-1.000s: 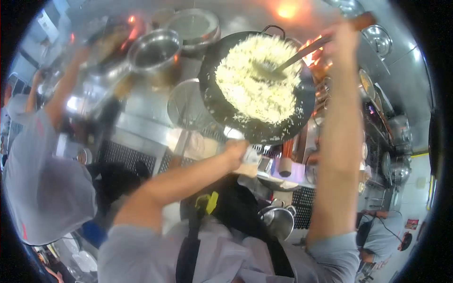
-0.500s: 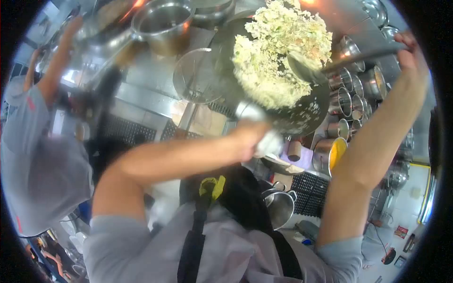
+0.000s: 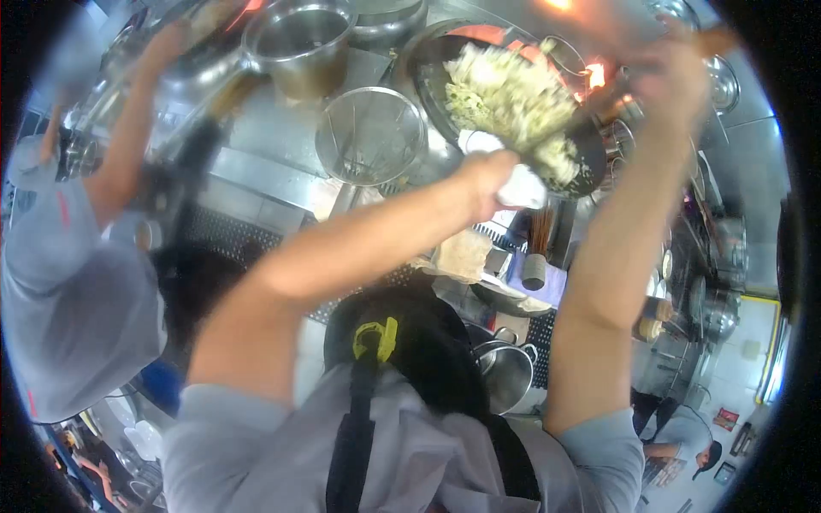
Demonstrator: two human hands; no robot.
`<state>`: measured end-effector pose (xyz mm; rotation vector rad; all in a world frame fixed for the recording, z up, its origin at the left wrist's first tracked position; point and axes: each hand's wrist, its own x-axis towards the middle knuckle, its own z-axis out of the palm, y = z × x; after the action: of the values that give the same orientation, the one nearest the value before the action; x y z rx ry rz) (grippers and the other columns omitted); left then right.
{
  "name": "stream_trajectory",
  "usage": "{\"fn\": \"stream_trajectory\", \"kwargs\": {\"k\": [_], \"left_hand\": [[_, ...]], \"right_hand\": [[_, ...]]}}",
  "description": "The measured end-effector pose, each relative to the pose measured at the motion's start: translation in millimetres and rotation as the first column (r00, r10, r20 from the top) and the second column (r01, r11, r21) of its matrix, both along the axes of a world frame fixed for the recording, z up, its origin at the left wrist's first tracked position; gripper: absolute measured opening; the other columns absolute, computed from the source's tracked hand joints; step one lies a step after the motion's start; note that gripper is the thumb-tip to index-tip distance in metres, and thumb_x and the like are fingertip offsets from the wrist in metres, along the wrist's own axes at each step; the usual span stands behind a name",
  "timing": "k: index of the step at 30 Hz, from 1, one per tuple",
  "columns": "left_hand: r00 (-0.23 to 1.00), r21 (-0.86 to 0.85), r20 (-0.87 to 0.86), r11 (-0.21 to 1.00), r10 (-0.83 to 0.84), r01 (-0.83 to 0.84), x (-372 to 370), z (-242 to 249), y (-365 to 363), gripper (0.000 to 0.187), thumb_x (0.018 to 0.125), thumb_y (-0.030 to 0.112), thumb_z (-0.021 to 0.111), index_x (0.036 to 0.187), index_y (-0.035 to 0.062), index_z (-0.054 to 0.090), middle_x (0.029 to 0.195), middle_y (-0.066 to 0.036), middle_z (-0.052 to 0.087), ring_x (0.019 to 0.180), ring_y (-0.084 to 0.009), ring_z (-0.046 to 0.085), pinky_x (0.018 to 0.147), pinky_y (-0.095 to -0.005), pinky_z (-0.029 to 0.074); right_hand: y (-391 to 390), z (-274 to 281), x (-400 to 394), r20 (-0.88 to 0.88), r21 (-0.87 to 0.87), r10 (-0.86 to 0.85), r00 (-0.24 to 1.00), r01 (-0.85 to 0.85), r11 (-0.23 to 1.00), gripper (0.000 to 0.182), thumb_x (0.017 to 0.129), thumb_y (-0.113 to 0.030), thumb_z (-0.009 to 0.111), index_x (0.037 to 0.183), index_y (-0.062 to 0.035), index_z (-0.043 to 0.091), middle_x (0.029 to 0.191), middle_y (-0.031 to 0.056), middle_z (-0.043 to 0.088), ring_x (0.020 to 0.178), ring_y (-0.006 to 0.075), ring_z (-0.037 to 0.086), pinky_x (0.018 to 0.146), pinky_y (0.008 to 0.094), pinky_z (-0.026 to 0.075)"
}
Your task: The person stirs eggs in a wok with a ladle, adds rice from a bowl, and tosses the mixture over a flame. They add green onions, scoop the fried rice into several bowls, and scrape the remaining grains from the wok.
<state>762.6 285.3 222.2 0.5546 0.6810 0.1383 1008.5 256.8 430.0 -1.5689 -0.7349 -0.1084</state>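
My left hand is closed around a folded white cloth at the near edge of a dark wok. The wok is tilted over the stove. Chopped pale green and yellowish food, which looks like shredded cabbage, is blurred by motion inside it. Up at the right, my right hand grips a long-handled ladle. Its wooden handle end sticks out past the fist. The ladle's bowl is hidden or smeared among the food.
Flames rise beside the wok. A round wire-mesh strainer and a steel pot stand to its left. A bamboo brush lies nearer me, above steel pots. A co-worker stands at left; another person is lower right.
The wok has moved away from me and tilted, its food shifting and blurring. Flames now show beside it. My left hand moved forward and right with it; my right hand came leftward.
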Motion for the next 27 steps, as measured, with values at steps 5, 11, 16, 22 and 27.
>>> {"fn": "stream_trajectory", "kwargs": {"k": [5, 11, 16, 22, 27], "left_hand": [[0.993, -0.033, -0.104, 0.998, -0.054, 0.051, -44, -114, -47, 0.023, 0.093, 0.011, 0.048, 0.106, -0.0064, 0.054, 0.095, -0.016, 0.064, 0.081, -0.0271, 0.066, 0.070, -0.0376, 0.057], [1.000, -0.101, -0.010, 0.995, -0.027, 0.025, -19, 26, -8, 0.021, 0.091, 0.015, 0.051, 0.104, -0.0005, 0.056, 0.087, -0.013, 0.066, 0.081, -0.0274, 0.066, 0.071, -0.0423, 0.057], [0.993, 0.090, 0.063, 0.990, 0.101, -0.107, -26, -93, -27, 0.022, 0.089, 0.007, 0.050, 0.104, -0.0080, 0.054, 0.094, -0.018, 0.063, 0.080, -0.0309, 0.066, 0.068, -0.0479, 0.058], [0.990, 0.347, -0.065, 0.933, 0.128, -0.097, -7, -116, 3, 0.019, 0.086, 0.006, 0.051, 0.096, -0.0090, 0.056, 0.087, -0.019, 0.064, 0.070, -0.0295, 0.066, 0.058, -0.0435, 0.058], [0.993, 0.123, 0.049, 0.986, 0.110, -0.115, 44, -90, 44, 0.025, 0.089, 0.014, 0.053, 0.105, -0.0048, 0.056, 0.095, -0.018, 0.063, 0.078, -0.0333, 0.066, 0.066, -0.0495, 0.058]], "right_hand": [[21, 0, 32, -0.032, 0.177, 0.172, 0.985, -0.164, 0.970, 0.026, 0.082, -0.001, 0.053, 0.108, 0.0039, 0.057, 0.068, 0.0057, 0.051, 0.056, 0.0167, 0.052, 0.054, 0.0369, 0.051], [-10, 4, -10, -0.013, 0.217, 0.414, 0.910, -0.401, 0.890, 0.017, 0.082, -0.004, 0.051, 0.097, 0.0022, 0.057, 0.068, 0.0070, 0.054, 0.062, 0.0168, 0.056, 0.059, 0.0386, 0.050], [13, -50, -21, -0.116, 0.038, 0.329, 0.937, -0.327, 0.944, 0.015, 0.087, -0.015, 0.059, 0.080, -0.0019, 0.056, 0.065, 0.0048, 0.052, 0.060, 0.0173, 0.051, 0.062, 0.0345, 0.046], [-146, -104, -194, 0.133, -0.990, 0.929, 0.346, 0.081, 0.111, 0.025, 0.073, -0.016, 0.063, 0.097, -0.0148, 0.066, 0.134, 0.0180, 0.047, 0.130, 0.0352, 0.039, 0.110, 0.0503, 0.027], [-197, -182, -191, 0.104, -0.983, 0.664, 0.741, -0.024, 0.181, 0.038, 0.080, -0.006, 0.055, 0.118, -0.0051, 0.058, 0.134, 0.0258, 0.044, 0.129, 0.0403, 0.039, 0.109, 0.0479, 0.030]]}}
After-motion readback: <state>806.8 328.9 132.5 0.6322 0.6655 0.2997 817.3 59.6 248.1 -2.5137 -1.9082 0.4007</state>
